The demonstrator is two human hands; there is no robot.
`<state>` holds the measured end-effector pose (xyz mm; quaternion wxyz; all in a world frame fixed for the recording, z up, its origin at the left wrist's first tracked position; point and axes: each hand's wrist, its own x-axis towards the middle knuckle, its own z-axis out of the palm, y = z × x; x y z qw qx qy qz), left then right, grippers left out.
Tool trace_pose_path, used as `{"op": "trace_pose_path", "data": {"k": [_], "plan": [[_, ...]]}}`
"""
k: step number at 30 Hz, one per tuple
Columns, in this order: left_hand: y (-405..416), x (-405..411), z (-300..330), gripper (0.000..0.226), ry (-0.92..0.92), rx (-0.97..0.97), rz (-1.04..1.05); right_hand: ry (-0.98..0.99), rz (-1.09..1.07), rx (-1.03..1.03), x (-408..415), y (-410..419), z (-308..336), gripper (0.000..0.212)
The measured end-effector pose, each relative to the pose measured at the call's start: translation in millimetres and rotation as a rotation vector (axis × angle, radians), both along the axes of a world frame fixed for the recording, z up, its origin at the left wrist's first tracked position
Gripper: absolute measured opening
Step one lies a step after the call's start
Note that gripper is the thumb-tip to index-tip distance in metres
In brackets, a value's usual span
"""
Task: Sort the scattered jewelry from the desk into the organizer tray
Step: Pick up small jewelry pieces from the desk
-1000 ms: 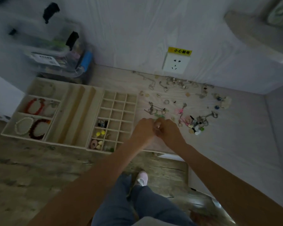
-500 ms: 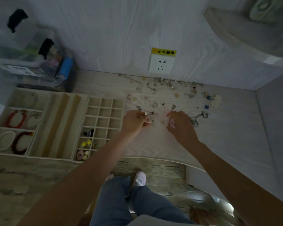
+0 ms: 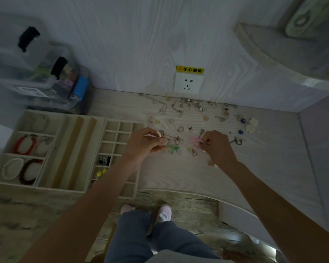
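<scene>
Both hands have drawn apart since a second ago, when they met over one piece near the tray's right edge. Now the left hand (image 3: pixel 147 143) sits just right of the tray (image 3: pixel 72 149), fingers curled, pinching a pale piece at the fingertips with a green piece (image 3: pixel 172 149) just below them; whether that one is held too, I cannot tell. The right hand (image 3: pixel 216 147) is farther right of the tray, fingers curled in a pinch at a pink piece (image 3: pixel 195 139).

The tray stands on the left part of the surface (image 3: pixel 264 168). Its big left compartments already hold bracelets (image 3: pixel 25 145), red, white and dark; a few cells of its grid hold small items (image 3: pixel 103 164), yellow and dark. Its long slots and most grid cells look unfilled.

Most of the jewelry (image 3: pixel 194 106) lies well right of the tray: chains and rings along the wall under the socket (image 3: pixel 188 84), beads and charms beyond. By my judgement the sorting is early, with most still to do.
</scene>
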<state>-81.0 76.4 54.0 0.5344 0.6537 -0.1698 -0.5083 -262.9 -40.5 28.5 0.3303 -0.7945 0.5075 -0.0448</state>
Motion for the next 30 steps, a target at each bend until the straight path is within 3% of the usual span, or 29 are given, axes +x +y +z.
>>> {"op": "trace_pose_path", "data": {"k": [4,9,11,14,16,18,21,23,26,30], "plan": [[9,17,2,0.018,0.006,0.019,0.030,-0.030,-0.016,0.042,11,0,6,0.018],[16,29,4,0.029,-0.160,0.073,0.067,-0.007,-0.024,0.066,25,-6,10,0.026],[17,32,9,0.030,-0.160,0.072,0.058,-0.177,-0.110,0.226,36,-4,16,0.021],[20,38,18,0.031,-0.124,0.054,0.023,-0.523,-0.290,0.629,57,6,30,0.012],[25,42,23,0.025,-0.121,0.031,-0.030,-0.630,-0.360,0.843,72,15,38,0.015],[32,49,23,0.011,-0.242,0.035,-0.110,-0.649,-0.352,0.948,89,23,46,0.020],[41,59,23,0.008,-0.551,0.051,-0.234,-0.553,-0.203,0.949,112,37,50,0.006],[44,61,25,0.008,-0.690,0.056,-0.292,-0.471,-0.026,0.880,125,45,50,0.009],[50,66,26,0.013,-0.743,0.071,-0.307,-0.477,0.179,0.779,139,53,49,0.007],[56,80,23,0.009,-0.686,0.083,-0.295,-0.484,0.198,0.643,153,57,45,0.013]]}}
